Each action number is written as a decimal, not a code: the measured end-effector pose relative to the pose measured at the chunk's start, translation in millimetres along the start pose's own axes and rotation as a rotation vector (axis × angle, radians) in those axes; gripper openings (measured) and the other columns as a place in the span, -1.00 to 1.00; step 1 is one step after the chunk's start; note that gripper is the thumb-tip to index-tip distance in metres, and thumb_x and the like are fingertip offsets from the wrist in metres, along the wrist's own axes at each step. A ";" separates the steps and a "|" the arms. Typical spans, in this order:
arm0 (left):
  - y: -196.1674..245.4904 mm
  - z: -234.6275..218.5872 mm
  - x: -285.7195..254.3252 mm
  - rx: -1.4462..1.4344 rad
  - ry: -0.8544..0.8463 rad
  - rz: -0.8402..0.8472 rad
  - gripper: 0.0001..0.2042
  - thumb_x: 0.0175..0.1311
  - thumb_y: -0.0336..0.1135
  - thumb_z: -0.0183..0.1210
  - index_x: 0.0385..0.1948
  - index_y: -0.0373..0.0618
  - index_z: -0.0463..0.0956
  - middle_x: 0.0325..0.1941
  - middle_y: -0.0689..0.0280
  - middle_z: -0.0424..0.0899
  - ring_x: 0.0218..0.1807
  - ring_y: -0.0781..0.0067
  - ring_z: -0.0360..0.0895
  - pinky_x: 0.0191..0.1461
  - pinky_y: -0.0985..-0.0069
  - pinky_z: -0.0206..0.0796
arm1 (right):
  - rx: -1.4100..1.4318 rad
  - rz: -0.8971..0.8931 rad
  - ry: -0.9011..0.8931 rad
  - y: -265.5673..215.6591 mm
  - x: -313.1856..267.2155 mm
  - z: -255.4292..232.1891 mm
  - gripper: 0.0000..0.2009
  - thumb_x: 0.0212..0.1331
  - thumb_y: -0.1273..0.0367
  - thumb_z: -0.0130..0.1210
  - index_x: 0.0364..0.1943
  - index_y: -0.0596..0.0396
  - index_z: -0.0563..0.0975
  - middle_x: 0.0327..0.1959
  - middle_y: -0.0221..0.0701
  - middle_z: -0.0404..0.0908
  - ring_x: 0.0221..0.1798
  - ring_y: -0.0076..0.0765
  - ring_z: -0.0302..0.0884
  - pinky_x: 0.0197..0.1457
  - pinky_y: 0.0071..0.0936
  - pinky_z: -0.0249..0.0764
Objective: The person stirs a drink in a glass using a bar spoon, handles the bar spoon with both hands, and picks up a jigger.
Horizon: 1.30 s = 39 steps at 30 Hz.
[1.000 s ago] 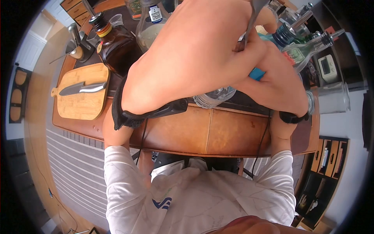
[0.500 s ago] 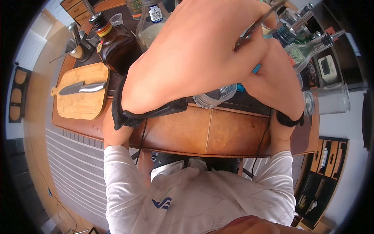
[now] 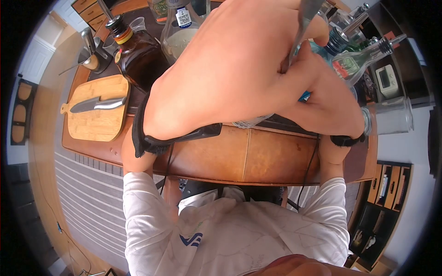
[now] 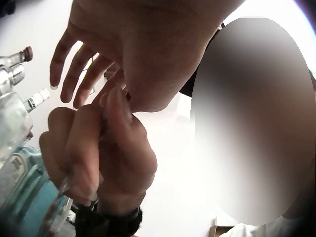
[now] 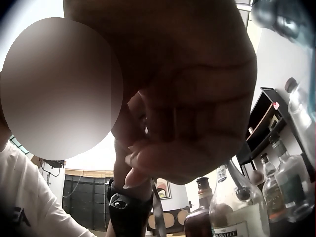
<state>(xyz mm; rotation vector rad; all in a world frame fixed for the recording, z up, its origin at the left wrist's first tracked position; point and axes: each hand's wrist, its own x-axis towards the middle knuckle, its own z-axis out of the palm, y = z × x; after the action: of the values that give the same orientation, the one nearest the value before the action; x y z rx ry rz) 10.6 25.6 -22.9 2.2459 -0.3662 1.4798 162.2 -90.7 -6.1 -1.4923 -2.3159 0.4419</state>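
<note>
My left hand [image 3: 230,69] reaches across from the left, back up. Its fingers hang fairly straight and spread in the left wrist view, touching my right hand; its thumb is hidden. My right hand [image 3: 322,89], partly under it in the head view, is curled; in the left wrist view, the right hand [image 4: 103,153] grips a thin metal utensil [image 3: 301,27]. That utensil [image 5: 158,207] also shows below the hands in the right wrist view. A ribbed clear glass [image 3: 251,121] stands under the hands, mostly covered. A bit of blue [image 3: 304,96] shows between the arms.
At the left lie a wooden board [image 3: 92,126] and a knife [image 3: 99,104]. Behind it stand a brown bottle [image 3: 140,60] and a clear bottle [image 3: 177,39]. Several bottles, including one with a pourer [image 3: 363,60], and a glass jar [image 3: 396,115] are at the right.
The utensil has swung, leaning right half a second ago and standing steeper now. My right wrist dipped inward and moved back right. My left hand has barely shifted and covers more of the glass.
</note>
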 end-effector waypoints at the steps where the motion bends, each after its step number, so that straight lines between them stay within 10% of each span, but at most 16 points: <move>1: 7.5 -4.1 5.2 0.049 -0.090 -0.079 -0.77 0.18 -0.48 0.20 -0.13 -0.30 0.56 -0.25 0.12 0.58 -0.26 0.16 0.57 -0.25 0.29 0.39 | 0.005 0.024 0.011 0.2 0.4 -0.3 -0.56 0.10 0.37 0.43 0.06 0.15 0.55 -0.02 -0.32 0.56 -0.02 -0.22 0.53 0.07 -0.35 0.45; 15: -3.8 -7.3 1.1 0.087 -0.152 -0.262 -0.78 0.22 -0.46 0.16 -0.12 -0.32 0.58 -0.29 0.05 0.56 -0.31 0.01 0.56 -0.25 0.25 0.40 | -0.015 0.315 0.214 -1.9 8.7 2.3 -0.69 0.03 0.27 0.44 -0.17 0.10 0.70 -0.11 -0.27 0.66 -0.07 -0.09 0.55 0.05 -0.31 0.44; 26: 6.2 -17.6 8.3 -0.004 -0.154 -0.160 -0.79 0.14 -0.51 0.16 -0.17 -0.30 0.60 -0.29 0.10 0.61 -0.35 0.08 0.59 -0.28 0.29 0.41 | 0.220 -0.107 0.110 9.6 4.0 6.1 -0.70 0.07 0.34 0.46 -0.09 0.05 0.71 -0.15 -0.30 0.64 -0.04 -0.14 0.54 0.05 -0.29 0.42; 39: 6.1 -15.3 12.9 0.181 -0.224 -0.313 -0.79 0.20 -0.44 0.19 -0.15 -0.28 0.62 -0.30 0.09 0.65 -0.27 0.09 0.62 -0.22 0.30 0.43 | 0.088 0.018 0.176 12.8 11.5 1.0 -0.81 0.14 0.37 0.32 -0.24 0.21 0.66 -0.41 -0.26 0.67 -0.30 -0.17 0.61 -0.20 -0.32 0.46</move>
<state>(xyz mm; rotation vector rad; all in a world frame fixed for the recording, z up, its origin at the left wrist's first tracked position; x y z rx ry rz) 0.7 27.8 -4.6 2.4814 0.0591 1.1440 167.7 -75.2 -11.2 -1.4509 -2.1220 0.3950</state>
